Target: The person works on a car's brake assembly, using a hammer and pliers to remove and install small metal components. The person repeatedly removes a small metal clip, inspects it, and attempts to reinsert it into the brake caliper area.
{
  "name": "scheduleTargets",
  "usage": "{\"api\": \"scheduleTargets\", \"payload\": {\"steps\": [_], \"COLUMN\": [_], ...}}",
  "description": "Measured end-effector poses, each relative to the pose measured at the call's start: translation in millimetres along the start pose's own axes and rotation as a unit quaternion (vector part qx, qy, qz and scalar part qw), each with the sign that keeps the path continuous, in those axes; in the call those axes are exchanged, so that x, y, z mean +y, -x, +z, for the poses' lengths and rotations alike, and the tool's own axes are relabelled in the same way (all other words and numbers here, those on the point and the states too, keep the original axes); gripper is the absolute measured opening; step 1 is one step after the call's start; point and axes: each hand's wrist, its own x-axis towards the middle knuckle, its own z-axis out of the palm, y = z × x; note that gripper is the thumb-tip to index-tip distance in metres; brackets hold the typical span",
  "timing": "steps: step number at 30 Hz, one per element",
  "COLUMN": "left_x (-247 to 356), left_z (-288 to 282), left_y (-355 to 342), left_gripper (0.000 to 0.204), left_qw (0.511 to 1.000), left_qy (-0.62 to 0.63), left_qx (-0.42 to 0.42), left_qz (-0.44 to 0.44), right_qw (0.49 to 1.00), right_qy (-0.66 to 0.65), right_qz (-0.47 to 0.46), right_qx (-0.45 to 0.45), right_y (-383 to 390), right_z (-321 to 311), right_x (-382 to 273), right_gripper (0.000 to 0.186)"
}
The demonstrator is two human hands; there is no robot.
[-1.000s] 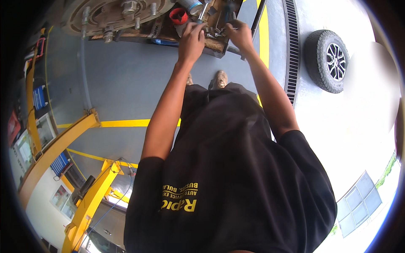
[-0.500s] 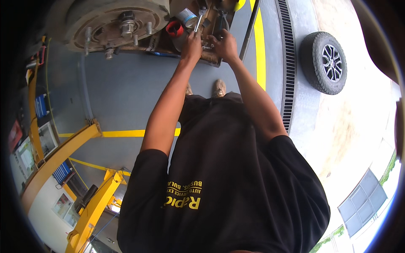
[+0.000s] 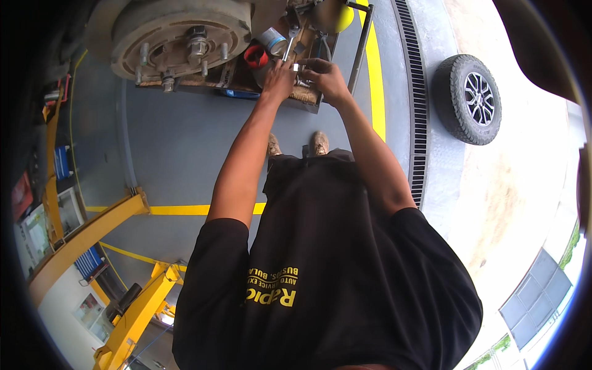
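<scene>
My left hand (image 3: 277, 82) is closed on the lower end of a silver wrench (image 3: 288, 45), which points up over a cluttered brown tray (image 3: 306, 92). My right hand (image 3: 330, 83) is close beside it, fingers pinched on a small shiny metal piece (image 3: 296, 68), possibly a socket, at the wrench's lower end. Around them on the tray are a red round container (image 3: 254, 56) and a silver-blue can (image 3: 271, 41). A rusty wheel hub (image 3: 172, 52) with protruding studs is at the upper left.
A tire on an alloy rim (image 3: 467, 98) lies at the right beside a floor drain grate (image 3: 418, 166). Yellow lift arms (image 3: 126, 314) stand at the lower left. A metal bar (image 3: 359, 52) runs along the tray's right side, near a blurred yellow round object (image 3: 341, 20).
My left hand has taken hold of the wrench. My right hand has moved inward toward it, and the shiny piece now shows between them. The whole view has shifted slightly.
</scene>
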Motion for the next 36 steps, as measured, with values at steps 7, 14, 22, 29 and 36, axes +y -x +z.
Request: {"api": "scheduleTargets", "payload": {"steps": [7,14,22,29,36], "left_x": [7,9,56,53,29], "left_z": [6,15,-40,-314,-376], "left_y": [7,29,37,57,42], "left_gripper": [0.031,0.023,0.022,0.041,0.056], "left_qw": [0.963,0.970,0.928,0.728,0.829], "left_qy": [0.219,0.184,0.216,-0.047,0.053], "left_qx": [0.133,0.119,0.278,0.682,0.554], "left_qz": [-0.082,-0.102,-0.123,-0.043,-0.048], "right_qw": [1.000,0.990,0.799,0.576,0.555], "right_qy": [-0.002,0.042,0.249,0.408,0.347], "right_qz": [-0.027,-0.132,-0.538,-0.708,-0.750], "right_qx": [-0.002,0.010,0.100,-0.013,-0.093], "right_y": [5,45,51,-12,-24], "right_z": [-1,41,107,129,141], "right_x": [-17,-111,-253,-294,-311], "right_gripper": [0.025,0.014,0.009,0.033,0.030]}}
